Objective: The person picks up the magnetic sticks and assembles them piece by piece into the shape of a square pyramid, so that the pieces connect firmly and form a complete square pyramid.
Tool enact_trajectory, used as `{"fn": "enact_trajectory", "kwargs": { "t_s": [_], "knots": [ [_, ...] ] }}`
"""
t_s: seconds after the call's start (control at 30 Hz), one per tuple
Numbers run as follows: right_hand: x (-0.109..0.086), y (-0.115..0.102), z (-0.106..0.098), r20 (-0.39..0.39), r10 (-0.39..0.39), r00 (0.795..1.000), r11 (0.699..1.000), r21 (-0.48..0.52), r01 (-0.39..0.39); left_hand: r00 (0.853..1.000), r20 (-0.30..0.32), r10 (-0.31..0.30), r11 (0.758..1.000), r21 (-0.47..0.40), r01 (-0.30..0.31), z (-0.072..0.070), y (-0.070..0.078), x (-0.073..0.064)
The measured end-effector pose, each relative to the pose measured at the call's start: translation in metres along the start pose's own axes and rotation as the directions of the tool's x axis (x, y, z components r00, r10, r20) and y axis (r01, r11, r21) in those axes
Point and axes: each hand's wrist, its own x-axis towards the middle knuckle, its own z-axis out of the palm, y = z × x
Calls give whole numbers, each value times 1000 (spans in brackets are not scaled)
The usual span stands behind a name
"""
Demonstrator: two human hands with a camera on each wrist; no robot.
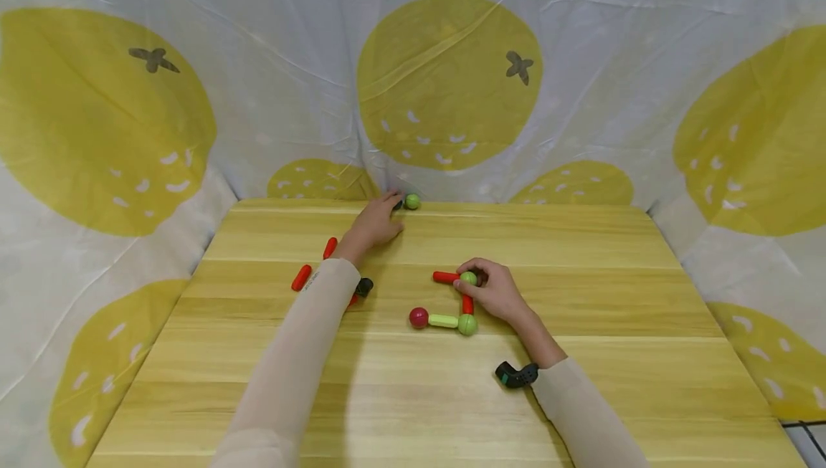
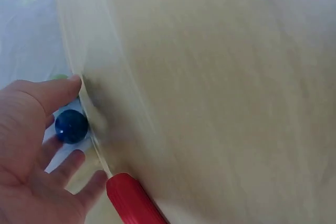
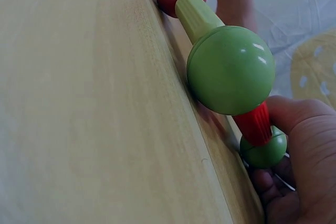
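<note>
My right hand grips the upper green ball of a joined chain of toy rods and balls. A red rod points left from that ball. Another red rod links it to a second green ball, followed by a light green rod and a dark red ball. At the table's back edge my left hand reaches around a dark blue ball, fingers spread and loosely bent. A loose green ball sits just right of it.
Loose red rods lie left of my left forearm, one partly under the sleeve. Black cameras sit on both wrists, the right one in plain view. A lemon-print cloth hangs behind the wooden table.
</note>
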Motion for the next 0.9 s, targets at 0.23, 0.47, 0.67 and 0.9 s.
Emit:
{"fn": "enact_trajectory", "kwargs": {
  "t_s": [0.23, 0.47, 0.67, 0.9],
  "knots": [
    [-1, 0, 0, -11, 8, 1000, 1000, -5, -8, 999, -38, 30, 999, 38, -29, 2, 2, -6],
    [-1, 1, 1, -29, -5, 1000, 999, 41, 6, 998, -52, 30, 1000, -2, -30, 3, -3, -19],
    [-2, 1, 3, -43, 4, 999, 998, 66, -1, 998, -54, -28, 992, -121, 21, -4, 1, -40],
    [0, 1, 1, -60, -1, 998, 997, 73, 6, 994, -108, 8, 965, -259, -36, -4, 13, -75]
  ]
}}
